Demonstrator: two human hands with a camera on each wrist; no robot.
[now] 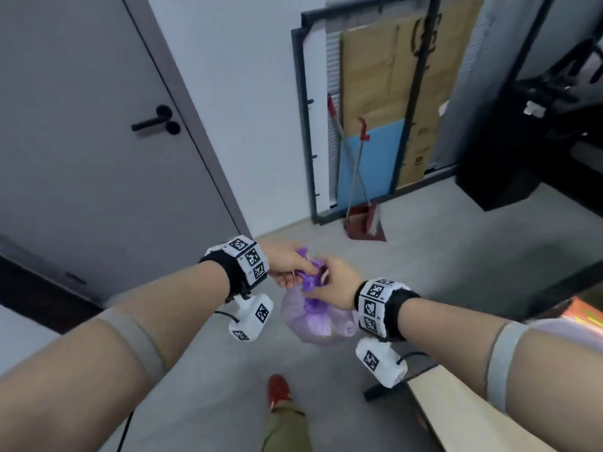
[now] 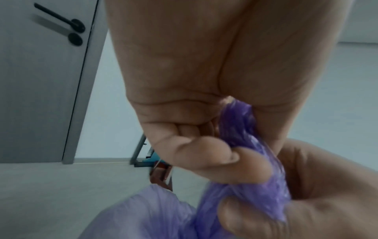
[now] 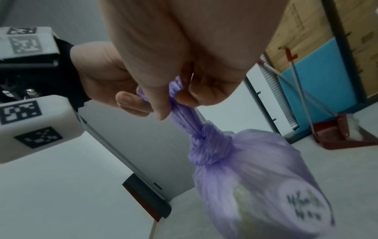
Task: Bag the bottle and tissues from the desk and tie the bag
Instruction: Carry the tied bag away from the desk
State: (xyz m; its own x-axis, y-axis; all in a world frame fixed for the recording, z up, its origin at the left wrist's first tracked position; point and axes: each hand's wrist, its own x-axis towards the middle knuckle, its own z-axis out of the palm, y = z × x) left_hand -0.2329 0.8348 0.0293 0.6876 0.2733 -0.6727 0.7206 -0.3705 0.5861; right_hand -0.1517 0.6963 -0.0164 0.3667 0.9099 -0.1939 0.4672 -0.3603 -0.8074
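Note:
A thin purple plastic bag (image 1: pixel 313 321) hangs in the air above the grey floor, its neck twisted into a knot (image 3: pixel 206 142). Through the film a round lid with dark writing (image 3: pixel 302 202) and a pale yellowish shape show inside; tissues cannot be made out. My left hand (image 1: pixel 290 269) pinches the twisted top of the bag (image 2: pixel 241 129) between thumb and fingers. My right hand (image 1: pixel 336 282) grips the same neck just beside it, fingers curled round the plastic (image 3: pixel 178 97). Both hands sit directly over the bag's body (image 2: pixel 147 213).
A grey door with a black handle (image 1: pixel 153 120) stands at the left. Against the far wall lean a metal frame, cardboard (image 1: pixel 372 79), and a red dustpan with broom (image 1: pixel 365 223). A wooden desk edge (image 1: pixel 437 406) lies at lower right. My red shoe (image 1: pixel 279 389) is below.

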